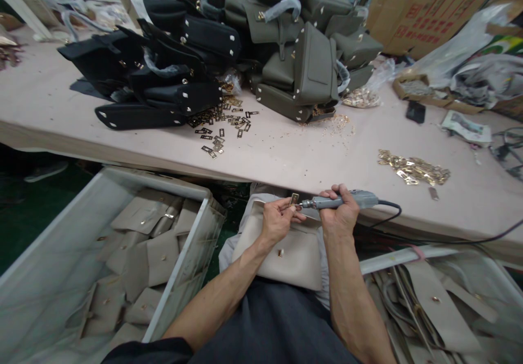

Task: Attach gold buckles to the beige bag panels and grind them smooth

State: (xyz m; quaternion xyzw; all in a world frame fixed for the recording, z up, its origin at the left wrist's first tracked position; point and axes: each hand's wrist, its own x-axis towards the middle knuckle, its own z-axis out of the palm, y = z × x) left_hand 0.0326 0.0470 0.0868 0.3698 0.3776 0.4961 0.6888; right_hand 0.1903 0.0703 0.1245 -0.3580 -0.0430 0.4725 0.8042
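Worktable: a long pale table (310,159) ran across from ten to two o'clock, beyond the hands.
Left crate: between eight and nine o'clock I saw a whitish crate (49,298) with beige bags lying loose in it.
Right crate: another crate (392,259) stood at four, more beige pieces inside.
Bag heaps: olive bags (314,70) were piled at twelve, black bags (159,80) between ten and eleven.
Lap: a beige bag (281,255) lay across the person's knees, just toward six from the hands.
Right hand: its fingers (345,211) were curled closed round a grey power screwdriver (365,198), whose nose pointed to nine and whose cord left toward three.
Left hand: thumb and forefinger of this hand (275,219) were pinched together, the other fingers loosely spread.
Loose metal: gold pieces (414,168) were scattered at two on the table; dark-faced plates (220,129) lay near eleven.
Small plate: a metal plate (294,199) sat in the left pinch, standing up past the fingertips at one o'clock, the bit close by at its four; I couldn't tell if they touched.
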